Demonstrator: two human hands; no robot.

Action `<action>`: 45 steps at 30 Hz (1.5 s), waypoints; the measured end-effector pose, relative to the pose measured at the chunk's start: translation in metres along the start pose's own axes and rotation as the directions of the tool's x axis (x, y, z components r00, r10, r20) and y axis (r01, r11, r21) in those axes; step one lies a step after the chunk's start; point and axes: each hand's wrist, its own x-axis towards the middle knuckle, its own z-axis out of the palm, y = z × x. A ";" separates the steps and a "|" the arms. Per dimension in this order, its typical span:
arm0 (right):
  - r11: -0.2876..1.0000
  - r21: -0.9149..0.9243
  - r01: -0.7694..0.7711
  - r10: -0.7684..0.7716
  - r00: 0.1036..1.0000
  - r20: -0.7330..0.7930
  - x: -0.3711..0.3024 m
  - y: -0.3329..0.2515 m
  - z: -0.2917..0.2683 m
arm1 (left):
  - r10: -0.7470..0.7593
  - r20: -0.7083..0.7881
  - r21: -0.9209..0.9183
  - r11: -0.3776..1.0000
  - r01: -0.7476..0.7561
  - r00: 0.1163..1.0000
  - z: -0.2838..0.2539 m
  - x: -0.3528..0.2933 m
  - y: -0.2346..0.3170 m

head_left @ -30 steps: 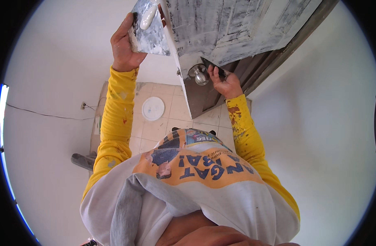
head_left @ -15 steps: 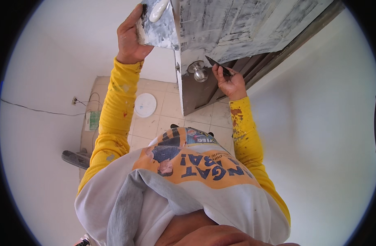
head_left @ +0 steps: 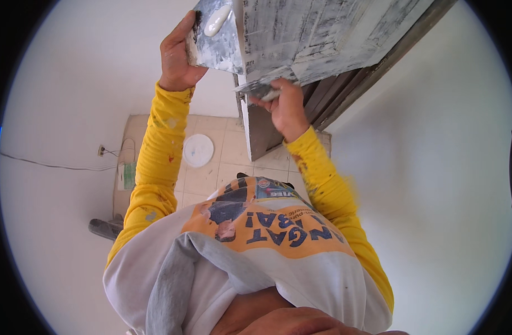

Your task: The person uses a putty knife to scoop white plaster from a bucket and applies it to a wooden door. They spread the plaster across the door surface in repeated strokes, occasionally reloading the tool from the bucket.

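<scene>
My left hand (head_left: 179, 60) grips the edge of a flat putty board (head_left: 214, 53), smeared grey and white, with a thick blob of white putty (head_left: 217, 21) on it. In my right hand (head_left: 289, 109) is a putty knife (head_left: 257, 89), its wide blade pointing left across the door's edge, just below the board. Whether the blade touches the door or the board, I cannot tell. The door (head_left: 323, 33) carries streaky white and grey putty over its upper part; lower down it is dark brown. Its knob is hidden behind my right hand and the knife.
On the tiled floor (head_left: 228, 148) lies a round white lid (head_left: 198, 151). A black cable (head_left: 60, 164) runs along the left wall to a socket (head_left: 101, 150), near a green-and-white item (head_left: 127, 176). A dark object (head_left: 105, 228) sits by my left elbow. A white wall (head_left: 429, 167) stands right.
My right hand has swung left and turned the putty knife, from beside the doorknob to the door's edge, covering the knob. My left hand and the board have shifted slightly down in view.
</scene>
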 end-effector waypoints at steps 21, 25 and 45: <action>0.999 -0.001 -0.040 0.038 0.964 -0.264 0.012 0.021 -0.034 | -0.065 0.094 -0.065 0.995 0.071 0.993 -0.021 0.013 -0.006; 0.856 -0.232 0.463 -0.502 0.851 -0.154 0.028 0.031 -0.008 | -0.073 0.129 -0.069 0.994 0.083 0.989 -0.014 0.013 -0.005; 0.998 0.008 0.056 -0.057 0.998 0.025 0.086 -0.069 -0.073 | -0.033 0.058 -0.042 0.998 0.035 0.998 -0.015 0.005 -0.006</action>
